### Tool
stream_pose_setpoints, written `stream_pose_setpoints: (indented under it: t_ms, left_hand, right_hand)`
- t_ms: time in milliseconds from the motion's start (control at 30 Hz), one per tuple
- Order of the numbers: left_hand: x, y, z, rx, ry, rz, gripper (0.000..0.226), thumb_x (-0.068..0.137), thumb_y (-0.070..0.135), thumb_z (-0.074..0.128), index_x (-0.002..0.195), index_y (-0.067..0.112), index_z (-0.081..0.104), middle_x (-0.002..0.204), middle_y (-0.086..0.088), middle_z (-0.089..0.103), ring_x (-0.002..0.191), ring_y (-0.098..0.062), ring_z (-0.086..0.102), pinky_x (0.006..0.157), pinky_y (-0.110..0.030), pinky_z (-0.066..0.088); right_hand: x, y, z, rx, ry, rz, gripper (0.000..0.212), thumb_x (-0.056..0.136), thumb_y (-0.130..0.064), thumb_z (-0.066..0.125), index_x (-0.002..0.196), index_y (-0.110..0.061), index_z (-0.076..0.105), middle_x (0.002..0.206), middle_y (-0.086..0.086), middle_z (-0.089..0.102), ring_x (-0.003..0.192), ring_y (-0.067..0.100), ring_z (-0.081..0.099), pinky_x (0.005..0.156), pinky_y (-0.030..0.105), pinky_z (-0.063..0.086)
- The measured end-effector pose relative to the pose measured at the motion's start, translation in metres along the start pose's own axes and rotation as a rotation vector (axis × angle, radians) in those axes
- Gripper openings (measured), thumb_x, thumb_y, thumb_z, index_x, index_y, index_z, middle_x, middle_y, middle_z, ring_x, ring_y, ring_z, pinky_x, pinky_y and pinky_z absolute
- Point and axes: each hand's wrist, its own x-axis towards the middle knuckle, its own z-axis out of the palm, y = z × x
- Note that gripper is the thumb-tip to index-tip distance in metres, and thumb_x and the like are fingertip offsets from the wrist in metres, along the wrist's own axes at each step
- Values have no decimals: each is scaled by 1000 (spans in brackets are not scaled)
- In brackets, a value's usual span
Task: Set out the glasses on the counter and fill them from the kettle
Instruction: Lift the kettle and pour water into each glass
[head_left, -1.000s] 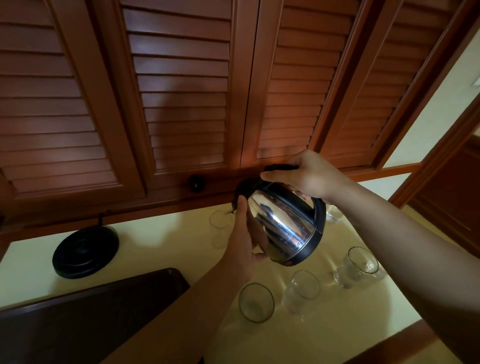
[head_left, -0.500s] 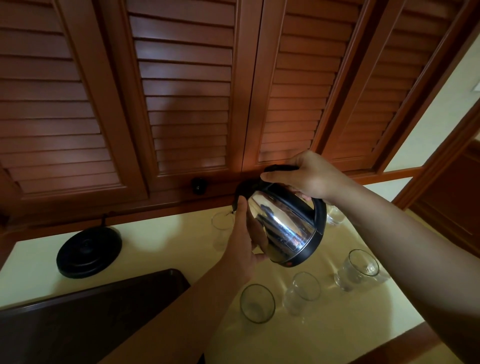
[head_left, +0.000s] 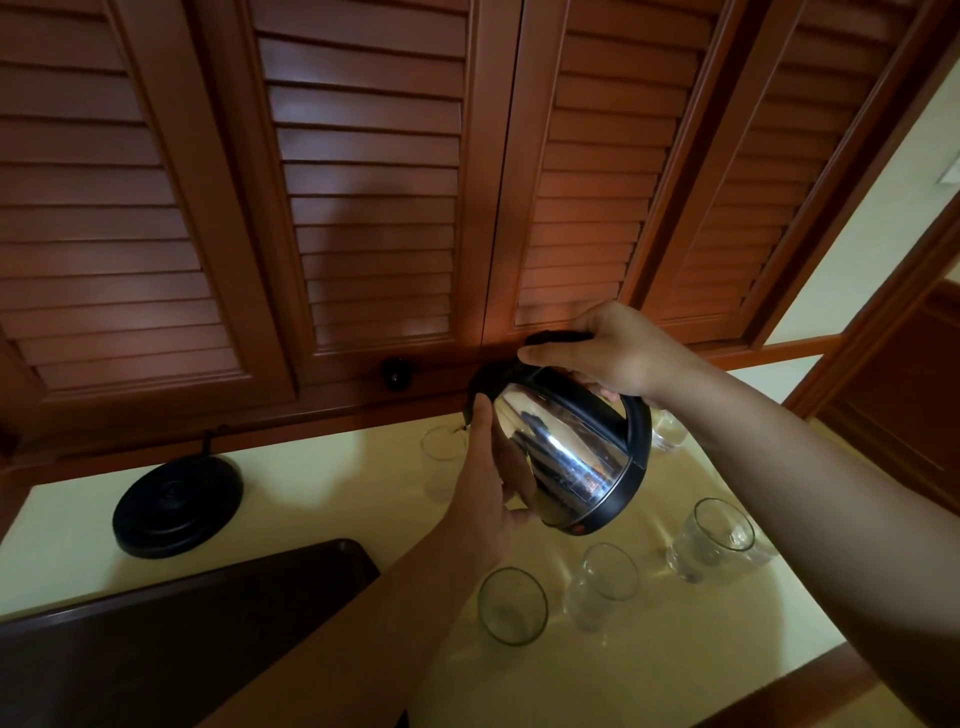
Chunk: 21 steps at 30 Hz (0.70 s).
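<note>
A shiny steel kettle (head_left: 566, 457) with a black rim and handle is tilted to the left above the pale counter (head_left: 332, 488). My right hand (head_left: 608, 353) grips its black handle from above. My left hand (head_left: 488, 483) presses flat against the kettle's side and underside. The spout hangs over the rim of a clear glass (head_left: 441, 462) at the back. Three more glasses stand nearer: one (head_left: 511, 605) in front, one (head_left: 602, 584) beside it, one (head_left: 711, 538) to the right. Another glass (head_left: 667, 431) peeks out behind the kettle.
The kettle's round black base (head_left: 176, 506) sits on the counter at the left, its cord running to the wall. A dark tray (head_left: 171, 634) fills the near left. Louvred wooden cabinet doors (head_left: 363, 197) hang close overhead. A wooden edge (head_left: 779, 691) borders the counter in front.
Almost nothing has moved. The kettle stays tilted over the back glass with both hands in the same hold; only the camera has shifted slightly.
</note>
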Motion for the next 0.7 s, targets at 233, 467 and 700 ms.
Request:
stream_pose_setpoints:
  t_ms: [233, 467, 700]
  left_hand:
    - [3, -1, -3, -19, -7, -21, 60, 91, 78, 48, 136, 40, 57, 106, 9, 69, 122, -27, 59, 108, -62, 46]
    - [2, -1, -2, -17, -7, -7, 77, 79, 83, 53, 141, 37, 58, 110, 8, 68, 120, -26, 60, 99, -57, 50]
    - [0, -1, -2, -15, -14, 18, 90, 66, 85, 57, 141, 35, 59, 110, 5, 70, 106, -19, 64, 92, -51, 55]
  right_hand:
    - [2, -1, 2, 1, -11, -1, 58, 86, -49, 84, 80, 8, 74, 45, -1, 52, 37, 11, 46, 51, 30, 39]
    - [1, -4, 3, -9, -7, 12, 54, 87, -48, 84, 72, 3, 75, 44, -2, 52, 36, 10, 46, 47, 25, 38]
    - [-3, -5, 3, 0, -2, 16, 47, 84, -49, 86, 66, -8, 69, 50, 5, 52, 39, 15, 45, 47, 27, 38]
